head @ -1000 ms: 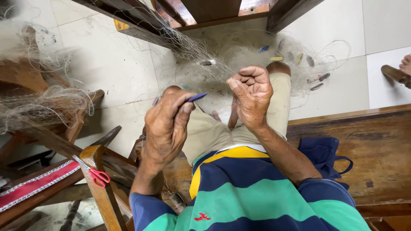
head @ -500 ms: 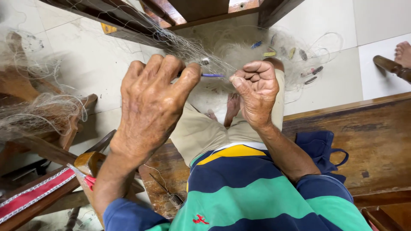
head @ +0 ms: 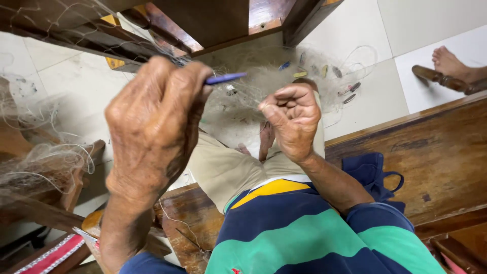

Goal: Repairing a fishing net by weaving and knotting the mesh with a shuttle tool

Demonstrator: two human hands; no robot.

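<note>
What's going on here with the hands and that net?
A person seated on a wooden bench works on a fine fishing net. The left hand is raised, gripping a thin blue tool. The right hand is fisted around strands of the net. More netting lies on the tiled floor ahead.

Tiled room, dark wooden furniture all round.
Pale square floor tiles [head: 421,30] with thin grout lines; worn brown wooden bench [head: 436,152] on the right, dark wooden frame [head: 213,25] overhead, turned chair leg [head: 436,78] far right, blue cloth bag [head: 375,175] lying on the bench. Even, soft light.
</note>
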